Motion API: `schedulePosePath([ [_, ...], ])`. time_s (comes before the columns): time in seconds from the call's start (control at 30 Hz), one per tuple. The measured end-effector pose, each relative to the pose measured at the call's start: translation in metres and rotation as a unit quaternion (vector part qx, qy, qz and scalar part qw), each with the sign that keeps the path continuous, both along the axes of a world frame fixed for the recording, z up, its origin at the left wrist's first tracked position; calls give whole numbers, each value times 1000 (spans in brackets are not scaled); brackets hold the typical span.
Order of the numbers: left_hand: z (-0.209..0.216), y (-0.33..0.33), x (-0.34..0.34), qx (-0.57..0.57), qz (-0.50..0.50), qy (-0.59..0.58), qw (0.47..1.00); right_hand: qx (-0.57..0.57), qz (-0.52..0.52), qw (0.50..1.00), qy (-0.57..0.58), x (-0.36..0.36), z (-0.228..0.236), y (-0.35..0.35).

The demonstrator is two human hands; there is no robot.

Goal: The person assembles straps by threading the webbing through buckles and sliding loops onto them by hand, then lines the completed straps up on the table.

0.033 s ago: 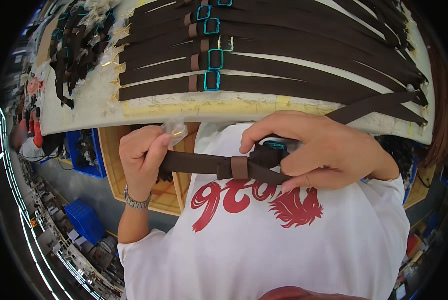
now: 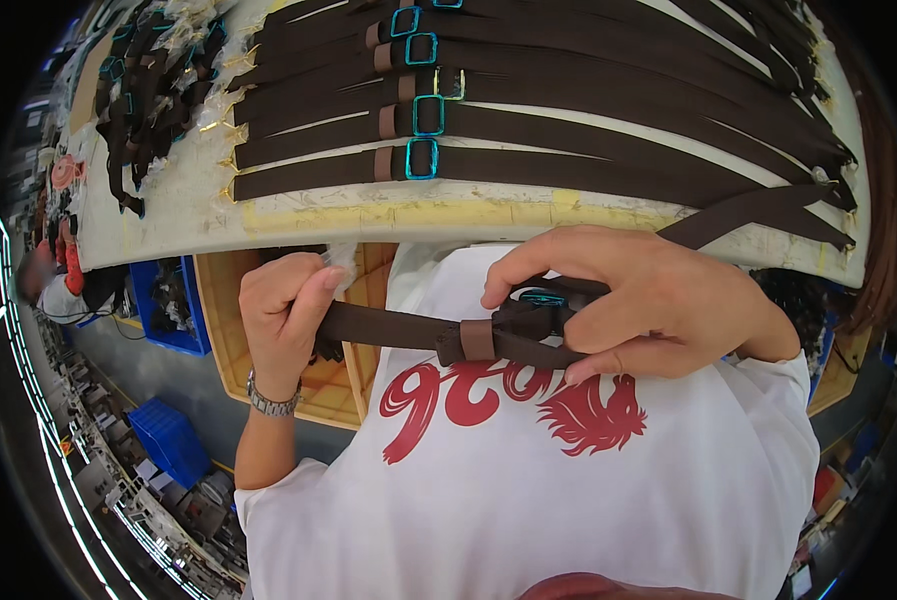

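A dark brown webbing strap [image 2: 383, 327] stretches between my hands in front of my shirt. My left hand [image 2: 286, 305] is a closed fist around its left end, where some clear plastic [image 2: 341, 259] sticks out above the thumb. On the right, my right hand [image 2: 643, 305] grips the strap's folded part between curled fingers and thumb. A lighter brown loop [image 2: 476, 340] wraps the strap between the hands. Beside my right fingers sits a buckle with a blue film [image 2: 542, 299], partly hidden by webbing and fingers.
Several similar straps lie side by side on the pale table [image 2: 158, 235], with blue-filmed buckles [image 2: 421, 158] and brown loops. More bundled straps [image 2: 148, 110] lie at the far left. Below the table edge are a wooden box [image 2: 230, 350] and a blue crate [image 2: 198, 335]. Another person [image 2: 63, 300] is at the left.
The clear plastic above my left fist has tipped away and shows less. The buckle and webbing by my right fingers have shifted slightly; both hands keep their grip.
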State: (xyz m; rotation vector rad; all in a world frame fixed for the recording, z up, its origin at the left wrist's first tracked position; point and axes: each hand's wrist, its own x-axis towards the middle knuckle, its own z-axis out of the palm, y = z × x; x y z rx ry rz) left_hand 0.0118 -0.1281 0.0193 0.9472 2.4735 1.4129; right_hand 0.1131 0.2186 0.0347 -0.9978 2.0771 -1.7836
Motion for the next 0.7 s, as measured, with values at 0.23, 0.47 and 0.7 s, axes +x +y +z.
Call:
schedulePosePath([
  [0.23,-8,10,-3,-7,-191,-223,956,-6,35,999,17,4,-7,-12],
  [0.47,4,52,4,-29,-326,-134,935,86,-23,996,1,2,5,-20],
  [0.7,-15,49,9,113,-267,-313,904,-121,-6,963,-242,-18,-19,-29],
])
